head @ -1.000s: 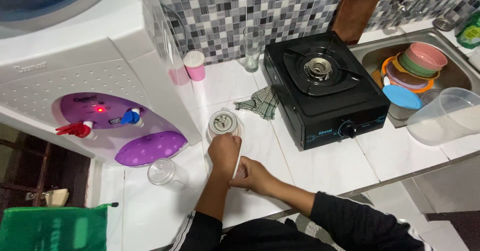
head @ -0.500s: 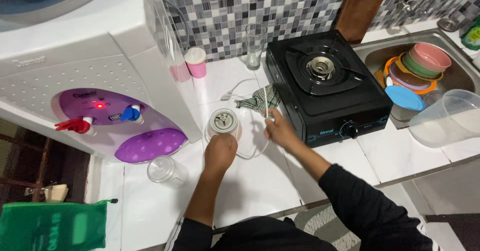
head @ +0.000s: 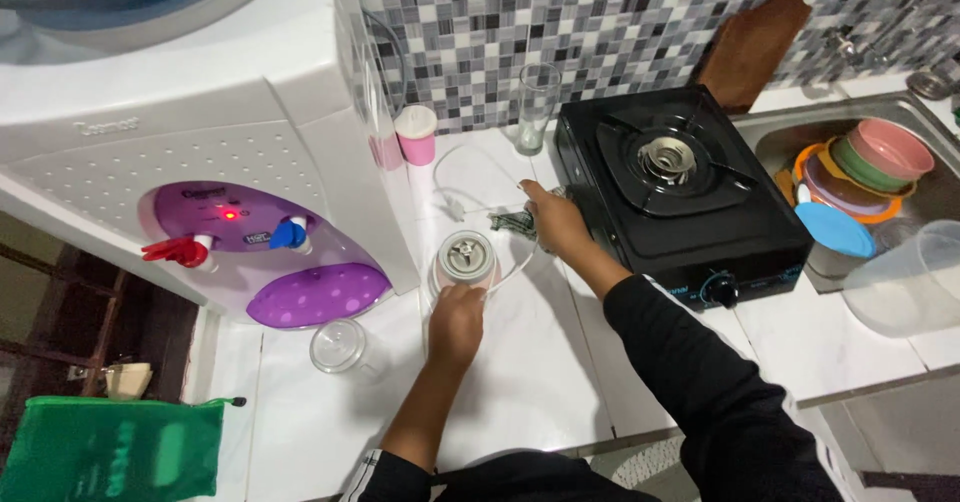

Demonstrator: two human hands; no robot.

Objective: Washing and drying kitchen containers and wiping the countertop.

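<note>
Where the blender base [head: 467, 260] stands on the white tiled counter [head: 520, 382], just in front of the water dispenser [head: 200, 162], the left hand [head: 457, 319] rests against its near side with the fingers curled onto the housing; how firmly they grip cannot be told. The base looks like a rigid plastic body with a metal coupling on top, probably moderately heavy for its size because of the motor, and smooth-sided; the safest hold is likely around the lower housing, clear of the coupling. The right hand [head: 553, 219] is closed on the thin white power cord [head: 452, 167], which loops across the counter toward the wall. The cord is soft and light, and appears liable to snag; it is best taken near the plug or the base. Beneath that hand lies a checked cloth [head: 512, 221]. A clear lidded jar [head: 340, 346] stands near the left hand, contents not visible. An empty tall glass [head: 537, 108] and a pink cup [head: 416, 134] stand by the mosaic wall. Beyond the black gas stove [head: 690, 182], the sink [head: 780, 127] holds stacked coloured bowls [head: 870, 157], beside a translucent plastic jug [head: 915, 277].
</note>
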